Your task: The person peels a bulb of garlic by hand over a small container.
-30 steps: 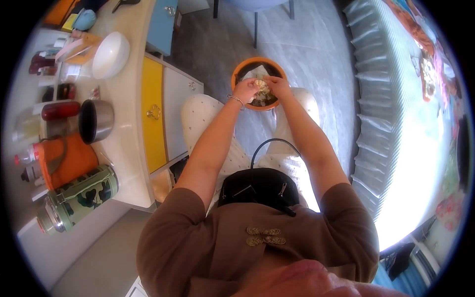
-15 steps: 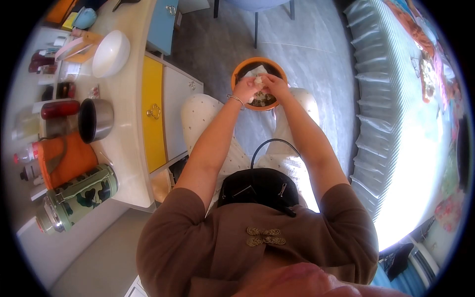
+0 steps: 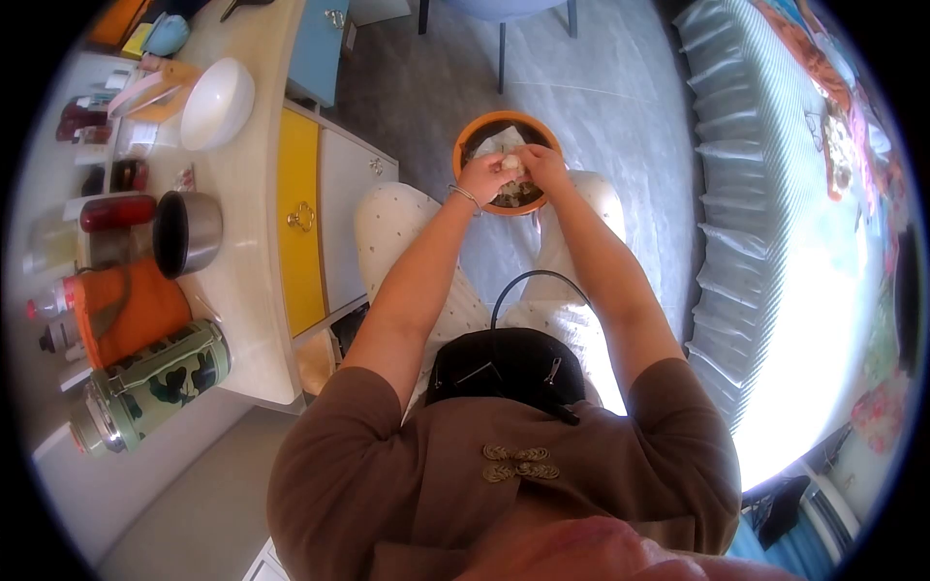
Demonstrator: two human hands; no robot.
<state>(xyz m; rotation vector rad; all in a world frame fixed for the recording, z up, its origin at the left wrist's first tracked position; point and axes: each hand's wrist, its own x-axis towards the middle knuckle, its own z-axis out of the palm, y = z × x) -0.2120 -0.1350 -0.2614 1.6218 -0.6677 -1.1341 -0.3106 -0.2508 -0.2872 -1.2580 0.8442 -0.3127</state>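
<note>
Between my fingertips is a small pale round bulb that looks like garlic. My left hand is closed on its left side, with the fingers wrapped round it. From the right, my right hand pinches at the same bulb, its fingertips partly hidden. Both hands are above an orange-rimmed bin on the floor between my knees. White paper and pale and dark scraps lie inside the bin.
On the left, a desk carries a white bowl, a steel pot and a camouflage flask. A black bag rests on my lap. A bed stands to the right, a chair ahead.
My fingers have shifted slightly around the bulb, and its rounded top shows more plainly. Both hands stay over the bin.
</note>
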